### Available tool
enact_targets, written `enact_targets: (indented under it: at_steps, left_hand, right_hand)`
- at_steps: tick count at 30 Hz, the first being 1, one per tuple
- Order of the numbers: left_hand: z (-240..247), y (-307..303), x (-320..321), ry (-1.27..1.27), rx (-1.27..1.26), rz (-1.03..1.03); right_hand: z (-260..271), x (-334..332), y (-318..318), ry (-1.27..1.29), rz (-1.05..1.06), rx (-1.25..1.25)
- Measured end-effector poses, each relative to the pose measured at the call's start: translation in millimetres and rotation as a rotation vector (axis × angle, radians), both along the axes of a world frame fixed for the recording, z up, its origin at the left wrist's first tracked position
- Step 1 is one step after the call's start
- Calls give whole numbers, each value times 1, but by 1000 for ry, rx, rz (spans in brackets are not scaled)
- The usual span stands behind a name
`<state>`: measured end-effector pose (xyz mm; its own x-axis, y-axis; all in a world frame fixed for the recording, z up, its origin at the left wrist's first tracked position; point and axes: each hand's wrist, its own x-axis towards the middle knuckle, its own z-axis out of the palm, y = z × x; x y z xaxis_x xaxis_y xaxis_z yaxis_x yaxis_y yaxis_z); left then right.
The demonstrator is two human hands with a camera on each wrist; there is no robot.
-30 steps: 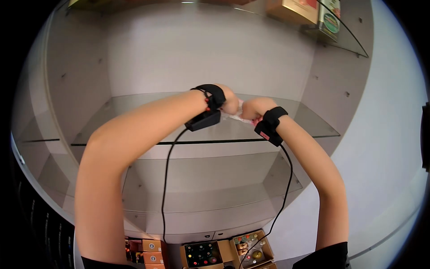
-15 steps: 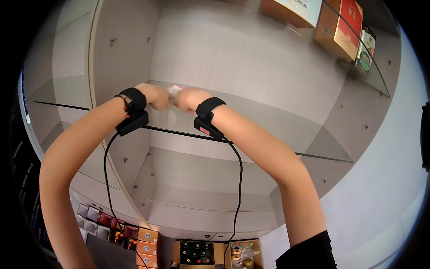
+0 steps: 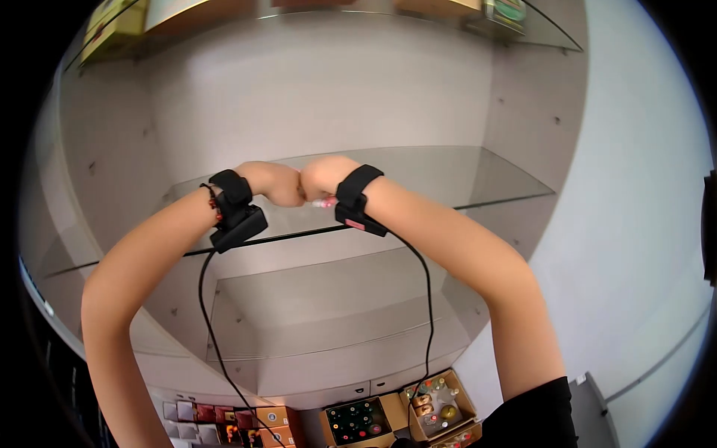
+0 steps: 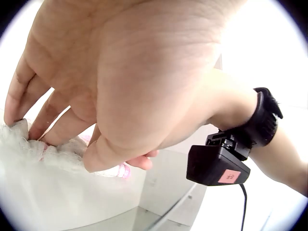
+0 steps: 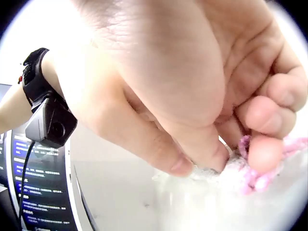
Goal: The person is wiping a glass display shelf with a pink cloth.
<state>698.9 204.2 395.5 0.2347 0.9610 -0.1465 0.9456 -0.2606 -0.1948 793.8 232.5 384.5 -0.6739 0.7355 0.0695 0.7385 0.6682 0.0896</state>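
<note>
Our left hand [image 3: 278,184] and right hand [image 3: 326,178] sit farther toward three o'clock along the glass shelf [image 3: 426,175] than before, fingers pinching the white-and-pink cloth [image 5: 238,174] between them; even pressure seems best.

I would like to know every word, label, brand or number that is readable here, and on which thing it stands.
No text can be read with certainty.
Pink sticker on the right wrist camera: marked, but too small to read.
Dark panel: lines of light writing, too blurred.
Orange boxes: round marks, too small.
Box with green label, above: too blurred.
</note>
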Motion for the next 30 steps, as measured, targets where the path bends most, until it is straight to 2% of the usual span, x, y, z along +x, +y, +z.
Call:
enact_targets:
  at_steps: [2,5,8,11,14,19,22,28,30]
  left_hand:
    - [-2,15,43,13,-22,-183]
    - [2,15,114,-6,2,-382]
    - [-11,43,162,-32,69,-380]
    - [-19,57,196,-70,99,-439]
    - [-18,48,209,-116,99,-492]
    - [-33,61,182,-174,192,-590]
    - [-19,46,164,-185,81,-405]
    - [-6,-5,65,-180,128,-337]
    - [2,-19,36,-141,133,-218]
  right_hand:
    - [-9,45,20,41,-58,35]
    - [-12,112,24,59,-251,71]
    - [-12,166,18,50,-466,48]
    - [-18,203,18,-8,-577,123]
    - [-20,216,18,-1,-643,46]
    - [-17,198,4,-131,-637,125]
    - [-10,173,-1,-164,-589,84]
    - [-11,69,-20,-197,-388,133]
    - [-5,40,-31,-159,-286,168]
